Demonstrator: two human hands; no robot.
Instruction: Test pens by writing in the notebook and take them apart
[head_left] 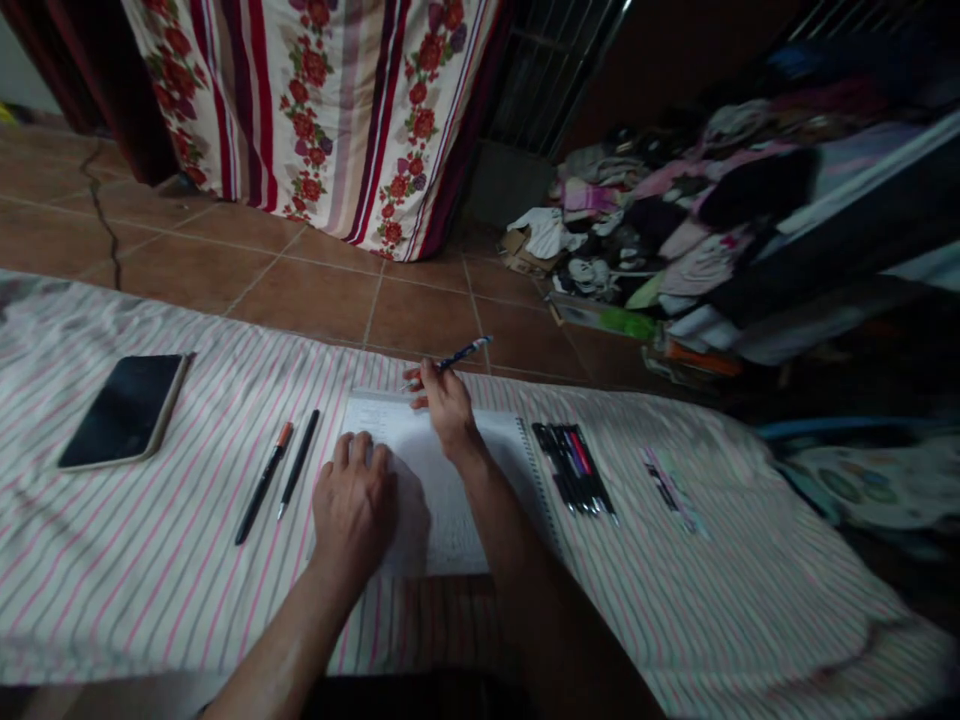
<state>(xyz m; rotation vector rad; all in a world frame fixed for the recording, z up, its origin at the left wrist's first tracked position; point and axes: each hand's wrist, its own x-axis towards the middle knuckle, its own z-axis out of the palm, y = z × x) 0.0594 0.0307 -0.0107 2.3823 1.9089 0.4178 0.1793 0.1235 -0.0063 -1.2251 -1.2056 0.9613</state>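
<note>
Presently, the right hand (448, 408) holds a blue-patterned pen (465, 352), its grip closed on the barrel, with the pen's point directed left near the top edge of the page. The left hand (354, 505) is open and palm down, its fingertips (360, 447) resting on the lower part of a spiral-bound notebook (435, 500). That notebook lies open between and beneath both hands, its wire binding along the right edge; any writing on the page is too faint to read. It rests on a pink-and-grey striped sheet (112, 580). Left of the notebook, an orange-capped pen (262, 483) and a black pen (298, 465) lie close together, angled alike and not touching. Farther left lies a dark-screened smartphone (124, 412) in a tan case. Right of the notebook sit a tight bundle of pens (574, 468) and, well beyond it, a slim packet (673, 492). Past the sheet's far edge is a brown tile floor (300, 295), with a floral striped curtain (337, 120) ahead and a heap of clothes (675, 220) to the right.
</note>
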